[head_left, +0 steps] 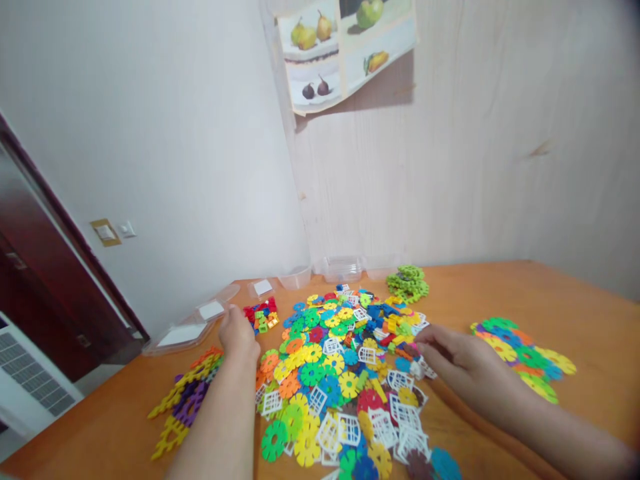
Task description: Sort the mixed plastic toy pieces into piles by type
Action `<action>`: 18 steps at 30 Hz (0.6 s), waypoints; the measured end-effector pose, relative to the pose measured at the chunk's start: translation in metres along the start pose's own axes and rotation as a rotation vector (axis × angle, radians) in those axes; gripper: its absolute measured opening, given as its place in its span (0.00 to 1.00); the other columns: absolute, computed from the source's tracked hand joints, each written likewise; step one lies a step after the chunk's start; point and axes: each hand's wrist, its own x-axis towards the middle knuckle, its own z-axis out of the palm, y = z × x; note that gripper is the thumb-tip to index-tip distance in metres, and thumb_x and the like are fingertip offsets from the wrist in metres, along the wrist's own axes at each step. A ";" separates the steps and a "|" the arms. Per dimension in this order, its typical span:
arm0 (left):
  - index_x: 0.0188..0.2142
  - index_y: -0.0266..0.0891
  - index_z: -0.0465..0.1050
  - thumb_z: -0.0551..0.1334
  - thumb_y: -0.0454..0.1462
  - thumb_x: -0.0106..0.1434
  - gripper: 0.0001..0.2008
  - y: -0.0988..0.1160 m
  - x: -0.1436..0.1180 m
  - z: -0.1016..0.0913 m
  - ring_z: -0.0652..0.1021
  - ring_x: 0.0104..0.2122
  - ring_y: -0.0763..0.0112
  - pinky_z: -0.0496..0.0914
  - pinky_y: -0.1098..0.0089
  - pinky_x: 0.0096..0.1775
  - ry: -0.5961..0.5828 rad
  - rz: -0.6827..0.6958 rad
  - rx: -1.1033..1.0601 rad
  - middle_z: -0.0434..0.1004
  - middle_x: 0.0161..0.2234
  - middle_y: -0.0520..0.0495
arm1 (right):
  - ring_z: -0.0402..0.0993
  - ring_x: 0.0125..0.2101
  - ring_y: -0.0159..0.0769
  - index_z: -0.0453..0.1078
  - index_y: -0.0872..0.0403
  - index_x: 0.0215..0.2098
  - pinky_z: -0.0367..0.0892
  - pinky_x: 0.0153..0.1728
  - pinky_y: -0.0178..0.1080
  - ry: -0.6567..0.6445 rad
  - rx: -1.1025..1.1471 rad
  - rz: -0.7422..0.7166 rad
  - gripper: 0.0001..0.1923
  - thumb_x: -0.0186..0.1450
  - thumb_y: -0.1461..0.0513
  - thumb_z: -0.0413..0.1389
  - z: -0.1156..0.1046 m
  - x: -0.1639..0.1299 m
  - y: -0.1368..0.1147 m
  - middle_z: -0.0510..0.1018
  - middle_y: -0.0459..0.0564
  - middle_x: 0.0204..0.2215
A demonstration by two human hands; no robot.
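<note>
Head view: orange table (525,293) against pale walls (175,133).

Bare table (500,293) lies open far right; the toy pile (345,360) and clear containers (343,268) crowd the middle.

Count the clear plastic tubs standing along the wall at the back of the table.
3: a small round tub on the left, a rectangular tub in the middle, and another tub on the right. More may be hidden behind the pile of pieces.
</note>
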 end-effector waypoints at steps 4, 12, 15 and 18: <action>0.33 0.38 0.72 0.62 0.44 0.56 0.11 0.015 -0.029 0.020 0.77 0.32 0.71 0.70 0.71 0.35 -0.065 0.004 -0.011 0.76 0.31 0.50 | 0.71 0.28 0.36 0.68 0.50 0.31 0.58 0.28 0.35 -0.041 -0.112 0.016 0.09 0.66 0.61 0.47 -0.006 0.004 0.007 0.76 0.46 0.26; 0.34 0.38 0.76 0.63 0.48 0.60 0.15 0.034 -0.111 0.041 0.77 0.36 0.67 0.68 0.69 0.41 -0.725 0.152 0.159 0.79 0.33 0.48 | 0.74 0.35 0.36 0.72 0.49 0.44 0.60 0.34 0.35 -0.154 -0.154 -0.018 0.13 0.63 0.62 0.52 -0.004 -0.003 0.005 0.77 0.48 0.38; 0.32 0.39 0.75 0.61 0.49 0.63 0.16 0.040 -0.134 0.042 0.74 0.33 0.69 0.66 0.72 0.36 -0.964 0.248 0.299 0.77 0.30 0.51 | 0.74 0.37 0.36 0.72 0.46 0.46 0.61 0.36 0.35 -0.172 -0.139 -0.086 0.14 0.64 0.63 0.51 -0.002 -0.006 -0.002 0.77 0.48 0.41; 0.32 0.39 0.74 0.59 0.48 0.65 0.15 0.045 -0.152 0.042 0.71 0.29 0.72 0.63 0.73 0.32 -1.168 0.297 0.383 0.73 0.27 0.53 | 0.72 0.33 0.35 0.72 0.50 0.37 0.59 0.33 0.35 -0.137 -0.166 -0.072 0.08 0.64 0.62 0.51 0.001 -0.005 -0.003 0.76 0.47 0.35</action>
